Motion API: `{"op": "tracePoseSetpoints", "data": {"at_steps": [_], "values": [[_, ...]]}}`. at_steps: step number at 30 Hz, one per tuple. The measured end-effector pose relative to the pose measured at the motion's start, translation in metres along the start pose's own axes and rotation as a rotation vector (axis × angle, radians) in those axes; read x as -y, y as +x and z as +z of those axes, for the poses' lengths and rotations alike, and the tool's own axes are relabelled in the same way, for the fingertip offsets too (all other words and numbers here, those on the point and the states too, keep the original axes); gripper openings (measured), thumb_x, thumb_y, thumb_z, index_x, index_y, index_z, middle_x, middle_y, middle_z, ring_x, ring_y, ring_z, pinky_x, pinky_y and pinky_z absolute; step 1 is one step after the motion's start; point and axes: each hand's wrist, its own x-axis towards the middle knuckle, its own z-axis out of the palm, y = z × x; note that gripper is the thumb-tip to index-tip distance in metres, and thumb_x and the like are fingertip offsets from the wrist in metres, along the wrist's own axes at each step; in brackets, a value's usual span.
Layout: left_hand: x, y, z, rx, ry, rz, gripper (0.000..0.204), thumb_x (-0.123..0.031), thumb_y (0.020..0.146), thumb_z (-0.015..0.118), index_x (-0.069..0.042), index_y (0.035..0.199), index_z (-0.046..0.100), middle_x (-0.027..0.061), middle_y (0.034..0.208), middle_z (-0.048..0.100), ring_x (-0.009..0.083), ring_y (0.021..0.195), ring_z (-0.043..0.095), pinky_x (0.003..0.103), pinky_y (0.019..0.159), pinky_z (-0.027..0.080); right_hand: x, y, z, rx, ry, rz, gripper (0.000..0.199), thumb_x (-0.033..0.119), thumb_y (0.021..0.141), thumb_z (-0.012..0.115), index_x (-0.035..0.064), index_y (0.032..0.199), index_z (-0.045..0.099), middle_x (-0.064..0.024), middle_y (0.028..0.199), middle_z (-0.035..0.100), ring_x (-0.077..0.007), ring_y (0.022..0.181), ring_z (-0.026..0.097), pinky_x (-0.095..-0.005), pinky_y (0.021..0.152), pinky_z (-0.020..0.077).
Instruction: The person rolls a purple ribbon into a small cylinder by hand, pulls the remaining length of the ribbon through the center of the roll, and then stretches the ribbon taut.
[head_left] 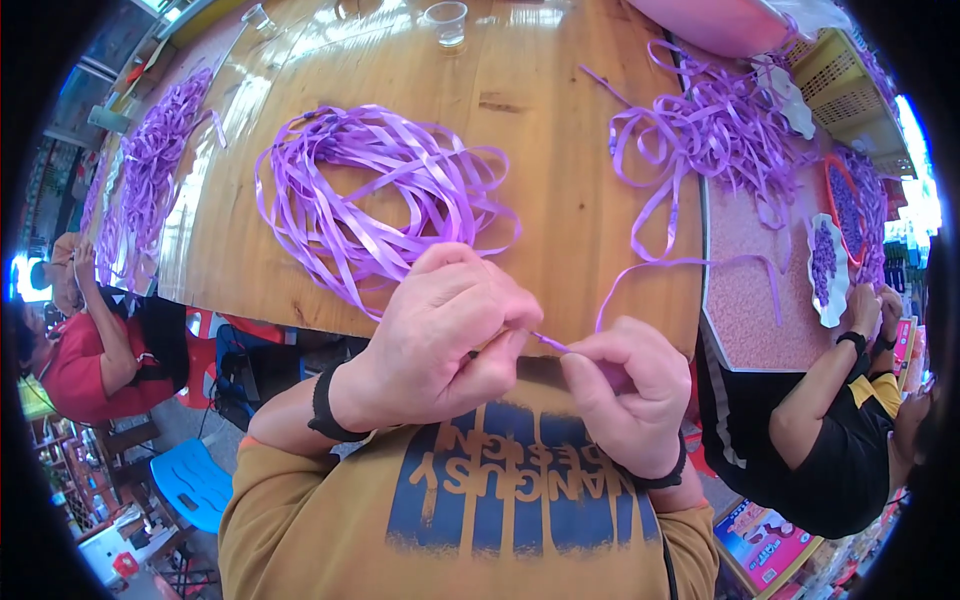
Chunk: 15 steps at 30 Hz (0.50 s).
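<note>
1. Both hands, close before the chest: left hand (440,335) closed, pinching one end of a purple ribbon (660,265); right hand (625,395) closed, fingertips nipping the same strand just beside the left.
2. Purple ribbon: runs from the hands up onto the table (560,130), toward a loose ribbon heap (715,130). Judged light, limp, slick; best pinched near its end.
3. Coiled ribbon bundle (375,195): on the table, beyond the hands.
4. Clear plastic cup (446,22): far table edge.
</note>
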Motion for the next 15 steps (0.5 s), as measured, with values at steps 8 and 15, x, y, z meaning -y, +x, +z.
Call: {"op": "tracePoseSetpoints", "data": {"at_steps": [8, 15], "values": [[-0.009, -0.001, 0.005, 0.125, 0.195, 0.074, 0.014, -0.002, 0.057, 0.055, -0.007, 0.069, 0.057, 0.004, 0.068, 0.054, 0.0207, 0.061, 0.052, 0.04, 0.077, 0.041, -0.001, -0.001, 0.007, 0.005, 0.008, -0.034, 0.007, -0.003, 0.071, 0.064, 0.0029, 0.072, 0.06, -0.0015, 0.057, 0.046, -0.0096, 0.049, 0.042, -0.0234, 0.045, 0.0297], [-0.004, -0.008, -0.008, 0.438, -0.014, -0.046, 0.016, -0.011, 0.065, 0.06, -0.005, 0.08, 0.06, 0.0068, 0.077, 0.059, 0.0213, 0.074, 0.057, 0.04, 0.084, 0.04, -0.005, -0.009, 0.004, 0.135, 0.037, -0.142, 0.009, 0.0, 0.07, 0.066, 0.0052, 0.071, 0.059, -0.0028, 0.052, 0.045, -0.0133, 0.045, 0.044, -0.0266, 0.043, 0.031]]}}
